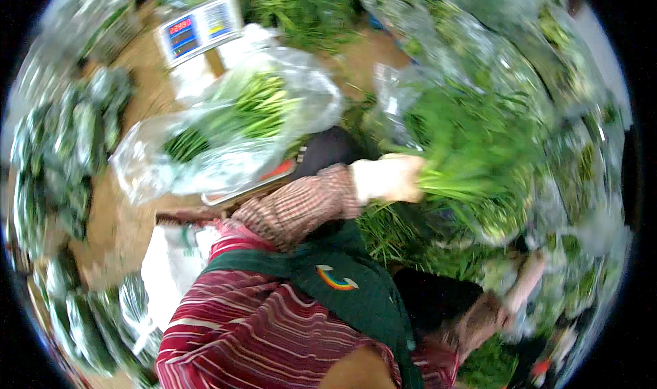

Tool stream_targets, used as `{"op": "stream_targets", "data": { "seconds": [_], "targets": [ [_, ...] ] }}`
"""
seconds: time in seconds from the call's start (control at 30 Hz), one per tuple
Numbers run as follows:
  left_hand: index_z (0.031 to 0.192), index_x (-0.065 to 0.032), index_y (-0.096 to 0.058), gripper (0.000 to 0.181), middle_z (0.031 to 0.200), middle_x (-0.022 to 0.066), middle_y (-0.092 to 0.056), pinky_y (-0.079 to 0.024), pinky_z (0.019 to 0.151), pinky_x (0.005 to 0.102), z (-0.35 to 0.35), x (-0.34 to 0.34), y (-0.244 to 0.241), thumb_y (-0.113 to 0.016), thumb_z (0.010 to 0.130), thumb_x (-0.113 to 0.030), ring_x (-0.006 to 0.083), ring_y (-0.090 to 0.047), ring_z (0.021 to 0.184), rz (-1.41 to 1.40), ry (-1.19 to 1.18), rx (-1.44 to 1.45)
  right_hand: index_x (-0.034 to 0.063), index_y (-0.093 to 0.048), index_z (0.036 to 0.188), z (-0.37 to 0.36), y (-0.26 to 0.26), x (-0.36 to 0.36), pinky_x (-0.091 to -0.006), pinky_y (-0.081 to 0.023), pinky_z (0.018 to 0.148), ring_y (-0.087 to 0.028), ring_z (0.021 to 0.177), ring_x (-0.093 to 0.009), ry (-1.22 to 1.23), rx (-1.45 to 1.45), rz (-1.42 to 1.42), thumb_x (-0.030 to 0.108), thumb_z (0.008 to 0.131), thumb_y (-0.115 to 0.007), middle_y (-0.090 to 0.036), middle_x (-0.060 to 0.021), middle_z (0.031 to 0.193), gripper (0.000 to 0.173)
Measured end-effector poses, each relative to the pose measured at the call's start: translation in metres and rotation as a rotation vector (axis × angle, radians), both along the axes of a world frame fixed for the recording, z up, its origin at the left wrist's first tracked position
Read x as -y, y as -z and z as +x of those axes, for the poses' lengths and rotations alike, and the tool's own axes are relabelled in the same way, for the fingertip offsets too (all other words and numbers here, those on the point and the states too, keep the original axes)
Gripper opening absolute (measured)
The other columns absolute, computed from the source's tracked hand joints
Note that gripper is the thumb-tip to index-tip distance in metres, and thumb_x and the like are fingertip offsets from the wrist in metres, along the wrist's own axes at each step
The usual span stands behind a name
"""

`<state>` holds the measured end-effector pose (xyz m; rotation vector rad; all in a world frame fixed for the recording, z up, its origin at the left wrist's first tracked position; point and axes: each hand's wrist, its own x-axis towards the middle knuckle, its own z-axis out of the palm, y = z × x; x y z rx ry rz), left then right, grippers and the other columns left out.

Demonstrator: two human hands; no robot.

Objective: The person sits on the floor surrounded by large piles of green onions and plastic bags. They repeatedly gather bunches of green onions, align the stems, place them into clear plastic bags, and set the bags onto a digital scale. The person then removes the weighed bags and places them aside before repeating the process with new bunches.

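My left hand, bright and blurred, is closed around the pale stems of a large bunch of leafy greens, whose leaves fan out to the upper right. Lower right, my right hand is small and blurred beside plastic-wrapped greens; its fingers are hard to make out. A clear plastic bag lies open on a digital scale, with long green stalks inside. The scale's lit display stands behind it. Loose thin greens lie under my left wrist.
Plastic-wrapped vegetables are piled on the left, and more bagged greens fill the right side. A leafy heap is at the top. Near my body on the left hangs a white bag. Brown floor shows between piles.
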<state>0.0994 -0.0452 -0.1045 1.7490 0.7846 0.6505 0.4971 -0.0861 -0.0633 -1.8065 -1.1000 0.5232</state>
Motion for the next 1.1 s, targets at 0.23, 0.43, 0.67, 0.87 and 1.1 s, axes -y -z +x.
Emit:
{"op": "stream_targets", "data": {
  "seconds": [0.23,0.43,0.67,0.87,1.1],
  "targets": [
    [0.077,-0.0019,-0.049,0.018,0.061,0.0061,-0.049,-0.047,0.048,0.0352,0.038,0.016,-0.125,-0.053,0.073,-0.019,0.0223,-0.054,0.053,1.555,-0.764,-0.344,-0.0032,-0.049,0.109,-0.265,0.007,0.020,-0.0315,-0.042,0.067,-0.051,0.079,-0.023,-1.252,-0.074,-0.815,0.020,0.084,-0.053,-0.054,-0.0145,0.092,0.034],
    [0.059,-0.0126,-0.055,0.036,0.051,0.0066,-0.046,-0.038,0.042,0.0366,0.032,0.069,-0.133,-0.057,0.066,-0.048,0.0209,-0.043,0.043,1.507,-1.773,-0.388,-0.0055,-0.013,0.136,-0.450,0.062,-0.111,-0.0410,-0.015,0.108,-0.012,0.133,-0.037,-0.803,0.451,0.221,0.036,0.049,-0.083,-0.016,-0.0279,0.140,0.119],
    [0.101,-0.0056,-0.060,0.035,0.051,-0.0017,-0.034,-0.023,0.035,0.0264,-0.080,0.122,-0.129,-0.056,0.068,-0.016,0.0106,-0.036,0.043,1.545,-0.911,-0.568,-0.0060,-0.050,0.106,-0.462,0.085,-0.121,-0.0304,-0.046,0.059,-0.055,0.070,-0.022,-1.109,-0.920,-0.212,0.014,0.080,-0.056,-0.057,-0.0112,0.084,0.033],
    [0.120,-0.0075,-0.050,0.047,0.057,0.0062,-0.048,-0.038,0.039,0.0338,-0.150,0.114,-0.114,-0.050,0.073,-0.010,0.0168,-0.048,0.047,1.283,-0.912,-0.880,-0.0064,-0.045,0.117,-0.415,-0.032,-0.142,-0.0253,-0.041,0.056,-0.048,0.065,-0.009,-1.375,-1.369,-0.128,0.011,0.091,-0.044,-0.052,-0.0035,0.075,0.031],
    [0.124,-0.0094,-0.047,0.055,0.111,0.0168,-0.057,-0.046,0.082,0.0376,-0.420,0.114,0.045,-0.063,0.071,-0.013,0.0290,-0.057,0.096,-0.195,-0.866,-0.983,-0.0079,-0.050,0.106,-0.445,-0.037,-0.128,-0.0232,-0.030,0.044,-0.035,0.048,-0.009,-1.250,-1.358,-0.138,0.012,0.088,-0.049,-0.041,0.0005,0.060,0.027]
  ]
}}
